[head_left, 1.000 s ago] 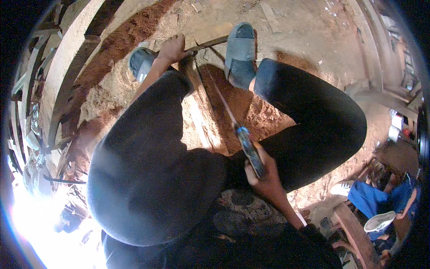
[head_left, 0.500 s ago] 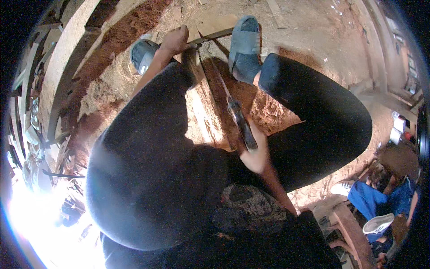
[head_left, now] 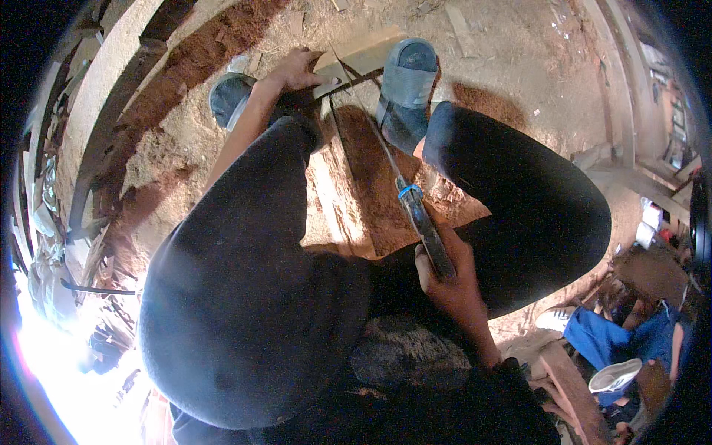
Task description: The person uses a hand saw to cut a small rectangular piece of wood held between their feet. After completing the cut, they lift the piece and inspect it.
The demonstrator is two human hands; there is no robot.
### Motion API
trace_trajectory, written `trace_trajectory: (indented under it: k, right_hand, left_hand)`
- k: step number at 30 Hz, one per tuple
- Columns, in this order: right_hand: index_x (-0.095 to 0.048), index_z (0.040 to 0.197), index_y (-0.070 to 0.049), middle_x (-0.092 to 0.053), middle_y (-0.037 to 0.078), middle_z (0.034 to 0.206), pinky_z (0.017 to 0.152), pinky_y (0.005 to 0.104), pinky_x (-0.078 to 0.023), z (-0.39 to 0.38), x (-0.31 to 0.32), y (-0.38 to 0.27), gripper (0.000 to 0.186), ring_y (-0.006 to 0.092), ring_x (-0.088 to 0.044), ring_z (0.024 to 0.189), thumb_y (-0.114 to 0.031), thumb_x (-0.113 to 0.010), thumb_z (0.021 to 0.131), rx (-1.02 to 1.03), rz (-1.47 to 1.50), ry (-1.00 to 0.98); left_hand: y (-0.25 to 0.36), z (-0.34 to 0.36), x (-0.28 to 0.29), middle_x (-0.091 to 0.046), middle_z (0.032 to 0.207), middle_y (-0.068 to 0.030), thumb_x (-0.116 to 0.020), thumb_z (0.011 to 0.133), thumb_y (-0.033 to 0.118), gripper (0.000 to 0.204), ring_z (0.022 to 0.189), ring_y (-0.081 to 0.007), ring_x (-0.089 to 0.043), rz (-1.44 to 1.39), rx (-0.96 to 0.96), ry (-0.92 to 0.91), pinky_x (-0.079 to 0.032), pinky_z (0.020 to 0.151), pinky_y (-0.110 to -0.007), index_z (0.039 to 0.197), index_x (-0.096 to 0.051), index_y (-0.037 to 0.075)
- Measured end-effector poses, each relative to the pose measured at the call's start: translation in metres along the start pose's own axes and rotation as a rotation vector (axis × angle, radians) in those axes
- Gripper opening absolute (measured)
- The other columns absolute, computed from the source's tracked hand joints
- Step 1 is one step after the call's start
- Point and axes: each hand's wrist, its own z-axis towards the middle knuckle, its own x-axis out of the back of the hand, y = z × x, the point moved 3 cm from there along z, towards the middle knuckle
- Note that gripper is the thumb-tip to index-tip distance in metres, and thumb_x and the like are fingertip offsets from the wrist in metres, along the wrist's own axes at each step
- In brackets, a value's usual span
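My right hand grips the dark handle with a blue band of a long thin-bladed saw. The blade runs up and away to a light wooden board lying crosswise between my sandaled feet. My left hand is closed on the left part of this board, beside the blade's far stretch. Below it a longer piece of wood stretches toward me between my legs, lit by sun on its lower part. My two dark sandals flank the board, the left one partly behind my left arm.
Stacked timber lines the left side, with a bright glare at lower left. At lower right another person in blue trousers and pale shoes is near wooden pieces. Brown dirt and scraps cover the ground ahead.
My right hand and saw moved forward, then back toward me and slightly right. My left hand stays at the board, a little higher than a second ago. My right foot shifted slightly right.
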Motion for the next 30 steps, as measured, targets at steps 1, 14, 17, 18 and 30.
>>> trace_trajectory:
  k: [1,14,17,18,30]
  right_hand:
    - [-0.047,0.137,-0.002,-0.06,0.006,0.077,0.067,0.0262,-0.049,0.001,-0.002,0.0,0.059,0.0106,-0.058,0.069,0.003,-0.054,0.079,0.01,0.013,0.008]
    - [-0.043,0.14,0.0,-0.063,0.011,0.09,0.073,0.0267,-0.048,0.015,-0.02,0.006,0.061,0.0128,-0.059,0.078,0.004,-0.056,0.081,0.224,-0.117,0.094]
    - [-0.044,0.139,0.001,-0.064,0.011,0.1,0.079,0.026,-0.047,0.025,-0.014,-0.001,0.058,0.013,-0.059,0.086,0.004,-0.055,0.082,0.221,-0.11,0.079]
    - [-0.044,0.138,0.001,-0.064,0.011,0.102,0.081,0.0258,-0.047,0.027,-0.014,-0.005,0.057,0.0131,-0.059,0.088,0.004,-0.055,0.083,0.212,-0.079,0.062]
    - [-0.045,0.137,0.003,-0.062,0.014,0.114,0.093,0.0341,-0.046,-0.034,-0.015,0.003,0.052,0.021,-0.06,0.101,-0.001,-0.057,0.087,0.034,-0.175,0.105]
  left_hand:
    - [0.004,-0.003,0.0,-0.058,0.119,-0.028,-0.073,0.071,0.064,0.088,0.11,-0.044,-0.057,0.064,0.003,0.079,-0.047,0.095,-0.046,0.131,-0.052,0.003]
    - [0.015,-0.014,-0.016,-0.056,0.112,-0.0211,-0.086,0.062,0.034,0.073,0.106,-0.0395,-0.058,0.4,0.009,0.329,-0.051,0.091,-0.045,0.115,-0.048,0.001]
    - [0.027,-0.009,0.003,-0.057,0.114,-0.0236,-0.088,0.057,0.034,0.076,0.109,-0.0416,-0.058,0.278,-0.029,0.188,-0.051,0.091,-0.045,0.113,-0.051,-0.002]
    - [0.02,-0.005,0.002,-0.057,0.113,-0.0236,-0.087,0.057,0.035,0.075,0.109,-0.042,-0.058,0.265,-0.029,0.158,-0.051,0.091,-0.045,0.112,-0.052,-0.002]
    - [0.009,-0.001,-0.015,-0.054,0.12,-0.0229,-0.085,0.059,0.043,0.083,0.118,-0.0408,-0.051,0.244,0.033,0.15,-0.046,0.096,-0.051,0.117,-0.047,-0.002]
